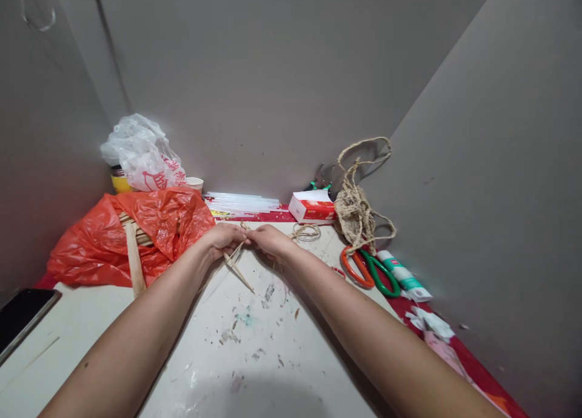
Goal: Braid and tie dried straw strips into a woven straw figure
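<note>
Plant-fibre strands (239, 274): up near the middle of the tabletop's (204, 321) far edge, loose ends trailing back towards the near side.
Risk: looks delicate; a slack pinch could let these thin pieces spring apart, and the fibre coil (313, 227) just beside the right hand might snag an end.
Left hand (224, 239): thumb and fingers drawn together, gripping the strands.
Right hand (269, 239): fingertips meet the left's, pinching the strands there too.

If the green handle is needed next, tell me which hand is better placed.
Probably the right hand: the green handle lies on that side, nearer to it than to the left hand.
</note>
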Available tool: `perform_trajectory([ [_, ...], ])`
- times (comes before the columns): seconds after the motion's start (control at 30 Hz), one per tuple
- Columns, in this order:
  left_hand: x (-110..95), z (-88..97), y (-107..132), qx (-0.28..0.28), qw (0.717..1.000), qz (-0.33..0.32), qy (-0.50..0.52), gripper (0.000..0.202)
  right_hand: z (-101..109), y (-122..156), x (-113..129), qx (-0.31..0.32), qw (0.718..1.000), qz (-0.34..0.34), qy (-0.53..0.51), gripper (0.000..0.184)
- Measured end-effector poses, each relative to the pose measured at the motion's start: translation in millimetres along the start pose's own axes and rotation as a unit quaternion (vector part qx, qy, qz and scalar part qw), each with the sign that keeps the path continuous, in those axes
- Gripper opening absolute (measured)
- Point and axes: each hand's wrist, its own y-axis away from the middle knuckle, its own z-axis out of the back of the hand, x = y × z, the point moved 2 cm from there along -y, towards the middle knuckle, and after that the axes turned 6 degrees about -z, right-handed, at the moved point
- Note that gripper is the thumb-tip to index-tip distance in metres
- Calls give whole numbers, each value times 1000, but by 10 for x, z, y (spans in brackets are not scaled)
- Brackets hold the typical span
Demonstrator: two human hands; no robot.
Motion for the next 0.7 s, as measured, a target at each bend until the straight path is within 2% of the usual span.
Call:
perform_trajectory([
  [0.17, -47, 30, 58, 16, 998, -10, -63, 8, -32, 5, -17, 89, 995, -39, -7, 30],
  [0.33, -58, 88, 34, 10, 981, -87, -173, 11, -59, 1, -16, 148, 986, -48, -52, 21],
  [0.5, -60, 107, -11, -4, 943, -129, -306, 4, -95, 42, 19, 93, 994, -30, -59, 24],
  [0.7, -285, 65, 126, -56, 862, -126, -488, 7, -124, 84, 36, 51, 996, -11, -77, 21],
])
